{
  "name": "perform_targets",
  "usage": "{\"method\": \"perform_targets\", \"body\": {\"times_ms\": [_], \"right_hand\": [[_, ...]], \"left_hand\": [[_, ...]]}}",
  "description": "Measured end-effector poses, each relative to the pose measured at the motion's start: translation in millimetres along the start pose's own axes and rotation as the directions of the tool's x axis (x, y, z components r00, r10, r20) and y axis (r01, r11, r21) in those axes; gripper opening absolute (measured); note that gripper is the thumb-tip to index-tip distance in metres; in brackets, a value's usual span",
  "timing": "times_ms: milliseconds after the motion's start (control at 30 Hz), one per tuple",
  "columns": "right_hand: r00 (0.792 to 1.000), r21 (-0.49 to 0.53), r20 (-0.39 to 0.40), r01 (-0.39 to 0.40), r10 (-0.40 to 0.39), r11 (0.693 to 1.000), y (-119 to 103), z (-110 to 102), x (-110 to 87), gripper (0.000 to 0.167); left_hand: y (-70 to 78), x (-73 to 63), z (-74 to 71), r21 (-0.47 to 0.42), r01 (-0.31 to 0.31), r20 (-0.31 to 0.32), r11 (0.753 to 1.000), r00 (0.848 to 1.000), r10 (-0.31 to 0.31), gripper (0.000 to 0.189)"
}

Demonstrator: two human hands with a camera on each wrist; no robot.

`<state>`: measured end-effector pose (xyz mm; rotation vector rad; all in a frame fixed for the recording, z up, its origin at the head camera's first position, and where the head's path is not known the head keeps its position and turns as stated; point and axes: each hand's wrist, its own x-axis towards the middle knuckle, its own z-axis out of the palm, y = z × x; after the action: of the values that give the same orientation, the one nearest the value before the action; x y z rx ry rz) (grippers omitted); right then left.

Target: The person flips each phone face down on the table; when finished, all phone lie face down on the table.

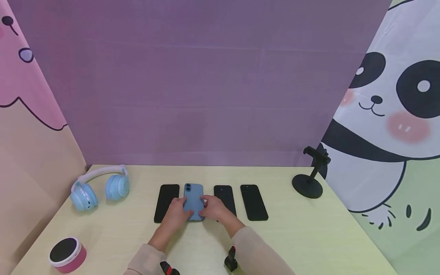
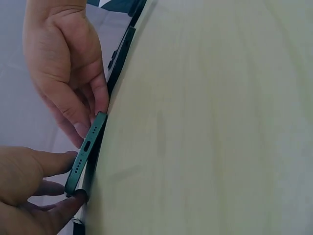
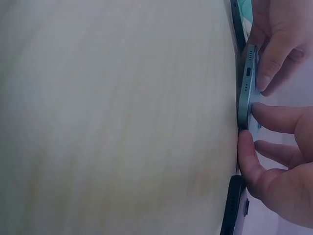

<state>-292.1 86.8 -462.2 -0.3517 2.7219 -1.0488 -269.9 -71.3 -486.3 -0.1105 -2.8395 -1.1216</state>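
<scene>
In the head view a blue phone has its back and camera lenses facing up. My left hand holds its left edge, and my right hand holds its right edge, both near the bottom end. The left wrist view shows the port end of the blue phone with a narrow dark gap under it. There, a fingertip touches its lower corner. Just left of it lies a black phone. On the other side, another black phone is partly covered by my right hand.
Farther right lies one more black phone. Light blue headphones lie at the back left of the table. A pink and white round container with a dark top is at front left. At back right stands a black stand.
</scene>
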Motion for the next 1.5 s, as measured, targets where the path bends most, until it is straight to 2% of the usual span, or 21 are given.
{"method": "perform_targets", "body": {"times_ms": [300,600,733,1067,1167,1300,1400,1500], "right_hand": [[1.0,-0.004,0.0,-0.025,0.025,1.0,-6.0,-0.9,-3.9,0.059],[0.999,-0.012,0.007,-0.033,0.034,0.999,-7.5,-3.1,-4.7,0.062],[1.0,-0.028,0.004,-0.018,0.018,0.999,-6.9,-4.0,-5.2,0.062],[0.999,-0.017,-0.005,-0.039,0.038,0.999,-7.1,-1.2,-6.2,0.063],[0.999,-0.023,-0.014,-0.041,0.04,0.999,-6.8,-1.4,-6.3,0.062],[0.999,-0.041,-0.044,-0.019,0.018,0.999,-6.9,1.3,-3.6,0.059],[0.998,-0.042,-0.061,0.009,-0.012,0.999,-13.0,5.5,-1.5,0.057],[0.997,-0.019,-0.059,0.05,-0.051,0.999,-25.9,12.2,-1.9,0.054]], "left_hand": [[5.7,0.6,-3.9,0.028,0.004,0.031,1.0,0.999,-0.005,0.054],[8.7,4.3,-5.4,0.09,0.044,0.085,0.995,0.995,-0.052,0.058],[7.9,5.5,-5.7,0.09,0.057,0.104,0.994,0.992,-0.066,0.061],[6.0,4.4,-4.9,0.102,0.038,0.118,0.994,0.992,-0.051,0.061],[4.0,2.0,-6.2,0.066,0.03,0.116,0.997,0.993,-0.038,0.061],[-2.7,-4.5,-11.7,-0.04,0.009,0.093,0.999,0.996,-0.005,0.059],[-11.2,-9.2,-21.3,-0.119,-0.027,0.065,0.992,0.997,0.035,0.056],[-23.4,-12.5,-37.0,-0.179,-0.052,0.039,0.983,0.997,0.06,0.052]]}}
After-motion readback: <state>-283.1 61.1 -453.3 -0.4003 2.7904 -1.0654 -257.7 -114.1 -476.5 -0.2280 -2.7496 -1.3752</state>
